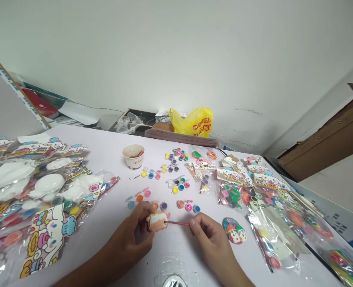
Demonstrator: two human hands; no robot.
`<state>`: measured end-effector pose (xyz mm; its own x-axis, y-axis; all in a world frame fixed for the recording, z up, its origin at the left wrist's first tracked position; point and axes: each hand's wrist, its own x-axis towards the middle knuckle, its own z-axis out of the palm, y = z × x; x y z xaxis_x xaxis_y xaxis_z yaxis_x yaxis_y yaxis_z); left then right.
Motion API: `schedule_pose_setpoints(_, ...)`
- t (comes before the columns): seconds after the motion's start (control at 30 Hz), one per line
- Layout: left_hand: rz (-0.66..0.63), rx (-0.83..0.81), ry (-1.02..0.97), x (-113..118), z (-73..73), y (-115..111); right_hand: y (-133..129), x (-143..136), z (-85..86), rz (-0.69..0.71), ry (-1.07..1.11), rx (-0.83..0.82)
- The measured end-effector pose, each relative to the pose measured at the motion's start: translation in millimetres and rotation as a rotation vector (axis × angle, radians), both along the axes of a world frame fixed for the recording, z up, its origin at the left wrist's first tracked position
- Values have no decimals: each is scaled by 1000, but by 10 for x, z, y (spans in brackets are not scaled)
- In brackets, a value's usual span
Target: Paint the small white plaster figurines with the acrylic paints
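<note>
My left hand [136,227] pinches a small plaster figure [157,221], painted in orange, white and pink, above the table. A thin red paintbrush [178,223] is held between the thumb and fingers of my right hand [209,239]. Its tip touches or nearly touches the right side of the figure. Just beyond my hands stand small paint pots, among them a blue pot [197,209] and an orange pot [139,197]. Right of my right hand lies a round painted piece [234,230] with red, green and white on it.
A paper cup [134,156] with brushes stands mid-table. Packaged craft kits [49,239] crowd the left, with more bagged pieces [275,235] on the right. At the back sits a yellow plastic bag [193,121]. A tape roll [174,281] lies at the near edge.
</note>
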<state>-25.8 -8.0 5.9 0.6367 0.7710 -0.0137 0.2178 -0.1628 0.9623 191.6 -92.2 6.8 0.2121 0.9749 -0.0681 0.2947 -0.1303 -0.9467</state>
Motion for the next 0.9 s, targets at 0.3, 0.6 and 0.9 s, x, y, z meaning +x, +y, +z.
schedule_pose_setpoints(0.3,-11,5,9,-2,7,7,-14,7,30,13,5,-8)
schedule_pose_setpoints(0.6,-4,-31,-11,3,-2,4,-7,13,16,10,16,-9)
schedule_pose_setpoints(0.9,4,-15,3,7,20,-1,-9,20,0,15,7,0)
